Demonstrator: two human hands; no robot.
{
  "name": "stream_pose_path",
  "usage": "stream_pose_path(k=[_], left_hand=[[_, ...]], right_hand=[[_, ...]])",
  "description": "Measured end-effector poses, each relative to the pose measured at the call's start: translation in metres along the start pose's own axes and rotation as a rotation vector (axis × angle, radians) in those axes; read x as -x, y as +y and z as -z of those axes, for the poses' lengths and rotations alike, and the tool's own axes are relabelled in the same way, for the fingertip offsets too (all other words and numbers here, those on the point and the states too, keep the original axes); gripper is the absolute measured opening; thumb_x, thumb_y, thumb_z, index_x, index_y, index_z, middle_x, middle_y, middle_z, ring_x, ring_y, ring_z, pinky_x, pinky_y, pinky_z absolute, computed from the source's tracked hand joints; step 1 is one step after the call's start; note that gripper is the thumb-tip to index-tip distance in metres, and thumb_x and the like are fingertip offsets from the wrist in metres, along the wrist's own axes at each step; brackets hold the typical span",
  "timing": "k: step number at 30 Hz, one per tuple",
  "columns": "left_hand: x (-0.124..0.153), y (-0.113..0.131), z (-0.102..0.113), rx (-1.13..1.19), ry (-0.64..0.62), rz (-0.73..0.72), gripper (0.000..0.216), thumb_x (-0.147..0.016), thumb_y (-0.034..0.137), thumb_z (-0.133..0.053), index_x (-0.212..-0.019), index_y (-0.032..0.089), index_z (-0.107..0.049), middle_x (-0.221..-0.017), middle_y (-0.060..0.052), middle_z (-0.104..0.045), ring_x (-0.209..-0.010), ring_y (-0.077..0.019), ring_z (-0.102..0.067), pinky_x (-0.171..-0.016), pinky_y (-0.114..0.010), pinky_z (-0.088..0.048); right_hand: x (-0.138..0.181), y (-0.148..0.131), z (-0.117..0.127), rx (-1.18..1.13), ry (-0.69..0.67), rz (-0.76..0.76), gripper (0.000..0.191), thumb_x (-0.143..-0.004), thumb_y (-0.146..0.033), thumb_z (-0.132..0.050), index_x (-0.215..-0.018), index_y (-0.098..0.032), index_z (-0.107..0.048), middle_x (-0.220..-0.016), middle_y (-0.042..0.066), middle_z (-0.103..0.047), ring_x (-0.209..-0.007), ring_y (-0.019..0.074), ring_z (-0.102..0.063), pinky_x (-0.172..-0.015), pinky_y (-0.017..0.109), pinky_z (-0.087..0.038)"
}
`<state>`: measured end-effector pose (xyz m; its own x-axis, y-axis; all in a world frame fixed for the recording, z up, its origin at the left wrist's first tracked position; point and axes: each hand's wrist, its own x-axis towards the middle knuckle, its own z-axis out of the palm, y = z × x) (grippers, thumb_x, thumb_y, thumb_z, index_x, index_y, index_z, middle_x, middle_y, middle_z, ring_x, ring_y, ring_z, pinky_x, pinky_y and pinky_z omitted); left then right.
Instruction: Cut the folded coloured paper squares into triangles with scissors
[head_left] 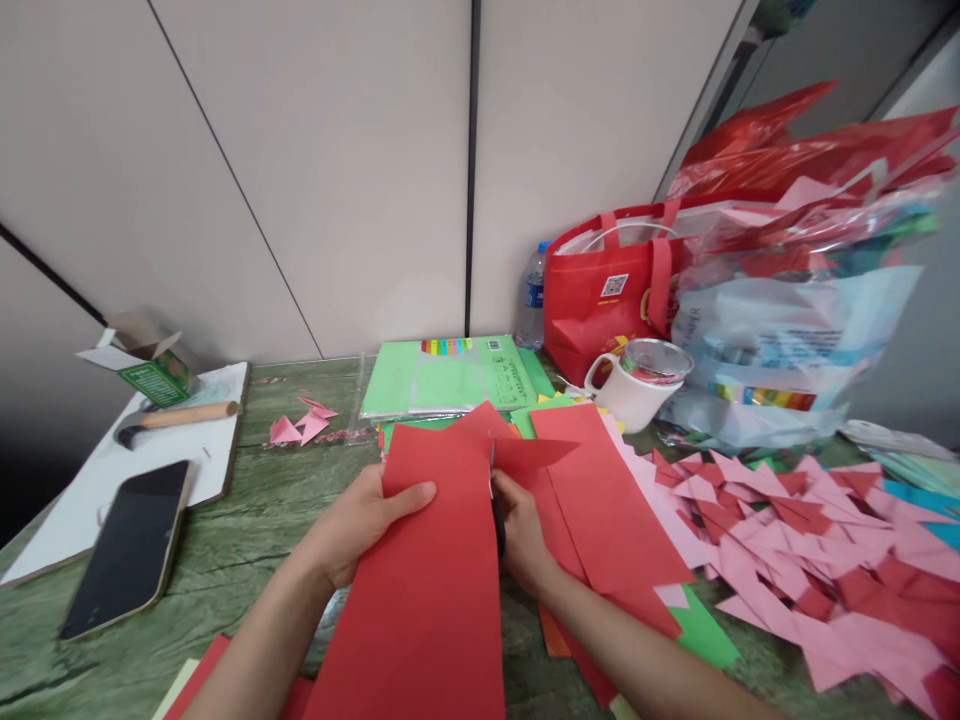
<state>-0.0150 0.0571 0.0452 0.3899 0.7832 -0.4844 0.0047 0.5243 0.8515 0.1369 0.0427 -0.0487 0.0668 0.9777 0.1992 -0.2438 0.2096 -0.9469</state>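
My left hand (375, 520) grips the left edge of a long sheet of red paper (435, 590), thumb on top and fingers behind it. In my right hand (521, 535) is a pair of scissors (499, 525) with dark handles, mostly hidden by the fingers. Their blade sits in a cut at the sheet's upper right, where a strip of red paper (536, 453) splays off to the right. Beneath and beside my right hand lie several more red sheets (611, 500) over green and pink paper.
At the right spreads a pile of folded pink and red pieces (810, 560). Behind it stand a white mug (637, 395), a red bag (600, 300), a plastic bag (765, 350) and a bottle (533, 295). A green pack (450, 378) lies at the back; a phone (131, 550) and hammer (187, 415) are left.
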Motion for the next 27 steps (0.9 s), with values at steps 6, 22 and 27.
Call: stream_pose_path(k=[6,22,27], left_hand=[[-0.0003,-0.0002,-0.0001,0.012,0.001,0.006,0.033,-0.064,0.033,-0.066,-0.093,0.016,-0.062,-0.08,-0.008,-0.069,-0.063,-0.0193,-0.063,-0.061,-0.03,-0.048],[-0.0009,-0.0015,-0.0018,0.052,-0.018,0.021,0.043,-0.064,0.033,-0.066,-0.104,0.016,-0.059,-0.082,-0.009,-0.069,-0.064,-0.0202,-0.064,-0.06,-0.03,-0.049],[-0.0009,-0.0024,-0.0017,0.053,-0.02,0.015,0.04,-0.066,0.032,-0.066,-0.102,0.016,-0.059,-0.081,-0.009,-0.069,-0.064,-0.0199,-0.064,-0.061,-0.03,-0.049]], right_hand=[[-0.0001,-0.0045,-0.0007,0.003,0.0,-0.015,0.023,-0.065,-0.03,-0.062,-0.084,-0.017,-0.059,-0.081,0.003,-0.065,-0.075,0.0185,-0.059,-0.069,0.028,-0.047],[0.0001,-0.002,0.0001,0.028,0.02,-0.016,0.022,-0.064,-0.032,-0.063,-0.079,-0.017,-0.06,-0.077,0.003,-0.065,-0.069,0.0173,-0.058,-0.064,0.027,-0.047],[0.0001,-0.0019,0.0014,0.014,0.006,-0.02,0.023,-0.065,-0.032,-0.062,-0.081,-0.017,-0.06,-0.079,0.003,-0.065,-0.071,0.0177,-0.058,-0.065,0.027,-0.047]])
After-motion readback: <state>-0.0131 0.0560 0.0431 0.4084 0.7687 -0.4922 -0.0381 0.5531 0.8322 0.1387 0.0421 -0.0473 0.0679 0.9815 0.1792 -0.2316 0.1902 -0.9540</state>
